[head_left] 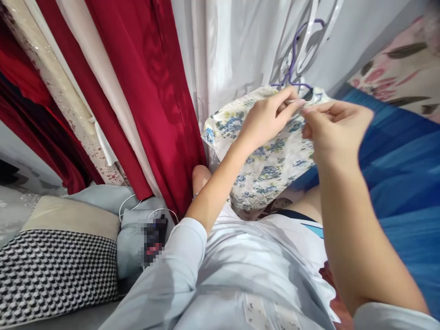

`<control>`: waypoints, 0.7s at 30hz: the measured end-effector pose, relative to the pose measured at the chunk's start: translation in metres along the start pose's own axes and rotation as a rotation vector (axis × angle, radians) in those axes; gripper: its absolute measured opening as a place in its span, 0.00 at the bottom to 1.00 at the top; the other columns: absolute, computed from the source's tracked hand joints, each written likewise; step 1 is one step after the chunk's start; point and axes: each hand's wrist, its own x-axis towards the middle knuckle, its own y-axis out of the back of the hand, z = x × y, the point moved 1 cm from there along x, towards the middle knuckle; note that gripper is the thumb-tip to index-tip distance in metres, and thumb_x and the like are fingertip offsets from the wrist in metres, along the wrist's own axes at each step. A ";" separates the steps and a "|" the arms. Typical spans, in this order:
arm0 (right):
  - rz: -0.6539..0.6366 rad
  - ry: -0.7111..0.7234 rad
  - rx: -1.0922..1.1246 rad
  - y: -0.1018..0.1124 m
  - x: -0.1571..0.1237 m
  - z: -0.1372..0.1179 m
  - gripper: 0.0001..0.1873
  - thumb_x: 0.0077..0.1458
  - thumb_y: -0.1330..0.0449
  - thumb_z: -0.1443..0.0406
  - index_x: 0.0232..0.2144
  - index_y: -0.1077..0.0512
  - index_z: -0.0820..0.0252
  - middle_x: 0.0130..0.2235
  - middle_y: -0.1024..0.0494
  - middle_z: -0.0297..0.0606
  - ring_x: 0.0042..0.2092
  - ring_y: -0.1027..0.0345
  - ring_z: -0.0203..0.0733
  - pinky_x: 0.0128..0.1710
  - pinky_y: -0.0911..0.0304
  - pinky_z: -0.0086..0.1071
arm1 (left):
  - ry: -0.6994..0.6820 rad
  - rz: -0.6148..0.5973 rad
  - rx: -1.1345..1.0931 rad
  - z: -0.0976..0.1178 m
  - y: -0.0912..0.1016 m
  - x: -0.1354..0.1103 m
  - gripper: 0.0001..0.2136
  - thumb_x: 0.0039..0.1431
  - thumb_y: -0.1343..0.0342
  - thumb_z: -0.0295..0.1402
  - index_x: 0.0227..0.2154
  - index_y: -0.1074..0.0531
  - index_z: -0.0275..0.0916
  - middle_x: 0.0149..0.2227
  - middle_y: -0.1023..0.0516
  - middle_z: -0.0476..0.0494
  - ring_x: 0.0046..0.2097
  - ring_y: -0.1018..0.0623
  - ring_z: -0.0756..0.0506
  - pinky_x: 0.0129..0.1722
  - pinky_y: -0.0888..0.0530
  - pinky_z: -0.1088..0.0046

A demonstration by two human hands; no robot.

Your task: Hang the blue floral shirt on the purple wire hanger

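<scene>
A cream garment with a blue flower print (pixel 268 160) hangs from a purple wire hanger (pixel 294 55) in front of me. My left hand (pixel 266 118) pinches the garment's top edge near the hanger, fingers closed. My right hand (pixel 332 130) is closed on the same top edge just to the right, fingertips almost touching those of the left. The garment's lower part drapes down over my lap.
Red, cream and white curtains (pixel 144 91) hang at the left and back. A black-and-white patterned pillow (pixel 58 270) and a grey cushion with a white cable (pixel 137 211) lie at the lower left. Blue bedding (pixel 405 183) spreads to the right.
</scene>
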 end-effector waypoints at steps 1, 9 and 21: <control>0.014 -0.037 -0.002 -0.004 0.000 0.004 0.08 0.52 0.36 0.63 0.22 0.27 0.54 0.17 0.34 0.31 0.18 0.46 0.34 0.19 0.53 0.33 | 0.007 0.044 -0.010 0.000 -0.001 0.001 0.13 0.70 0.59 0.38 0.38 0.32 0.39 0.30 0.27 0.53 0.36 0.20 0.52 0.37 0.28 0.78; -0.050 -0.322 -0.026 0.004 -0.037 0.059 0.13 0.46 0.39 0.64 0.15 0.35 0.59 0.12 0.37 0.28 0.16 0.49 0.30 0.17 0.53 0.28 | 0.086 0.553 -0.176 -0.045 0.026 0.029 0.10 0.69 0.52 0.40 0.34 0.32 0.40 0.27 0.27 0.51 0.32 0.23 0.52 0.32 0.30 0.77; -0.162 -0.473 -0.086 0.011 -0.108 0.077 0.11 0.51 0.43 0.61 0.20 0.36 0.57 0.14 0.34 0.29 0.18 0.43 0.34 0.22 0.46 0.28 | 0.960 0.631 -0.864 -0.150 -0.022 -0.100 0.18 0.71 0.63 0.34 0.23 0.42 0.40 0.27 0.30 0.46 0.37 0.24 0.49 0.39 0.28 0.68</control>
